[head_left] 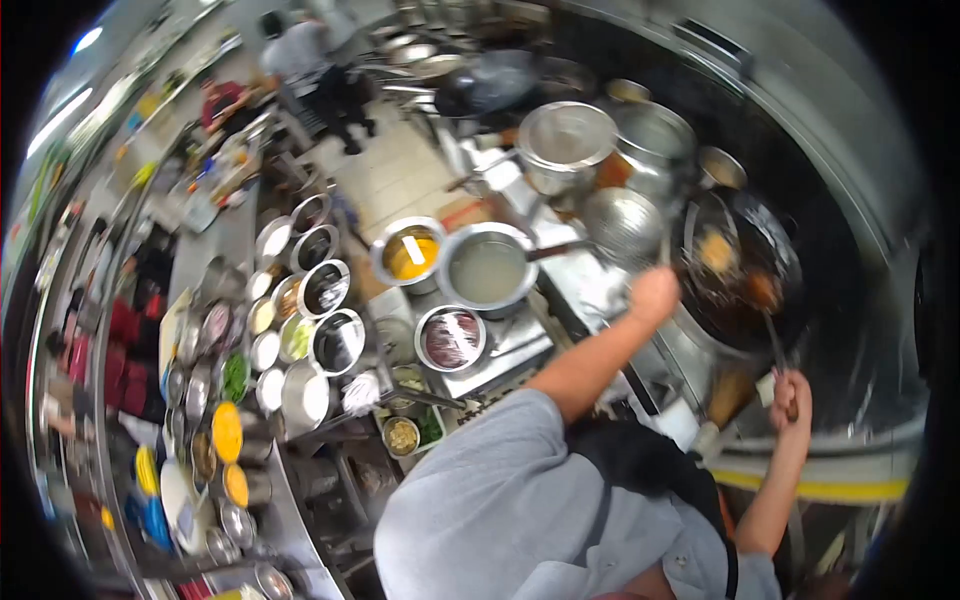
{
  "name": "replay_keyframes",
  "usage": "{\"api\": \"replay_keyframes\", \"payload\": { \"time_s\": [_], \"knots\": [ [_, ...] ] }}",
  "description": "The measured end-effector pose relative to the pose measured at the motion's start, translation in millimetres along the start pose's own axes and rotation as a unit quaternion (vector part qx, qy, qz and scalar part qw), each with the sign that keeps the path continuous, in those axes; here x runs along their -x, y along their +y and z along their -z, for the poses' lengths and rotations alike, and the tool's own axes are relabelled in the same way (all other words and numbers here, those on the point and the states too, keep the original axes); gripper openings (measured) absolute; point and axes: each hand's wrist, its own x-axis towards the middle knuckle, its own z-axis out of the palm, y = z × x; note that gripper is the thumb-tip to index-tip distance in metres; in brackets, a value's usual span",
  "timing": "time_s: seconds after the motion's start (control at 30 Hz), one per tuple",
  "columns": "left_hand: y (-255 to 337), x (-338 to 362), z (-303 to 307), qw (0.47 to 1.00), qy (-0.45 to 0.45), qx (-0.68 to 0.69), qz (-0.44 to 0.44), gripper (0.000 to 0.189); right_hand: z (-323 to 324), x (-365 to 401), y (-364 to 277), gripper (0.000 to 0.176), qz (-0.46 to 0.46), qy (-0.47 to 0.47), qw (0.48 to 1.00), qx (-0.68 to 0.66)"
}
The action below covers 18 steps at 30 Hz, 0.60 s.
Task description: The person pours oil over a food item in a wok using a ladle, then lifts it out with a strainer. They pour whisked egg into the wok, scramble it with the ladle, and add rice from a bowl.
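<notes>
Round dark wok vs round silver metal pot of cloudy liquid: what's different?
The round dark wok is blackish; the round silver metal pot is bright. Golden-brown food shows in the wok; the pot shows pale, cloudy liquid. The wok looks wider than the pot. Both are uncovered.

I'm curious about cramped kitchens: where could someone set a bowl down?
Perhaps the bare steel tabletop bordered by the red-filled bowl and the pot of cloudy liquid. Crowded: the bowls massed further left, and the pots left of the wok.
</notes>
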Motion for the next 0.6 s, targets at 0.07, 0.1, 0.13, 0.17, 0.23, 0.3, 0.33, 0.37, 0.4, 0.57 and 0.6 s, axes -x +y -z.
{"api": "replay_keyframes", "payload": {
  "time_s": [0.07,0.1,0.13,0.17,0.23,0.3,0.33,0.37,0.4,0.57,0.6],
  "knots": [
    [-3,3,-1,0.998,0.027,-0.008,-0.059,0.014,-24,41,3,0.017,0.06,-0.012,0.998,0.022],
    [-2,2,-2,0.997,-0.002,-0.044,-0.064,0.014,-17,40,2,0.019,0.072,-0.076,0.994,0.037],
    [-6,0,-10,0.999,-0.006,-0.01,-0.032,0.015,-24,51,5,0.015,0.096,-0.094,0.991,0.027],
    [-5,-4,-9,1.0,-0.018,-0.001,-0.016,0.018,-23,41,-5,0.013,0.023,-0.09,0.994,-0.054],
    [5,0,8,0.999,-0.033,0.008,-0.003,0.023,-48,64,-9,0.009,0.026,-0.081,0.995,-0.046],
    [14,3,16,1.0,-0.022,-0.008,0.013,0.029,-55,56,-21,0.009,0.002,-0.068,0.997,-0.046],
    [16,2,15,0.999,-0.027,-0.021,0.012,0.03,-57,53,-23,0.011,0.01,-0.075,0.997,-0.027],
    [17,2,15,0.999,-0.028,-0.016,0.017,0.031,-62,54,-24,0.011,0.012,-0.07,0.997,-0.027],
    [16,4,17,0.999,-0.027,-0.011,0.023,0.033,-71,58,-25,0.012,0.044,-0.042,0.998,0.019],
    [17,3,17,0.999,-0.03,-0.013,0.026,0.033,-96,61,-37,0.014,0.109,0.022,0.984,0.14],
    [17,4,17,0.999,-0.03,-0.012,0.025,0.034,-99,61,-37,0.014,0.108,0.023,0.984,0.141]
  ]
}}
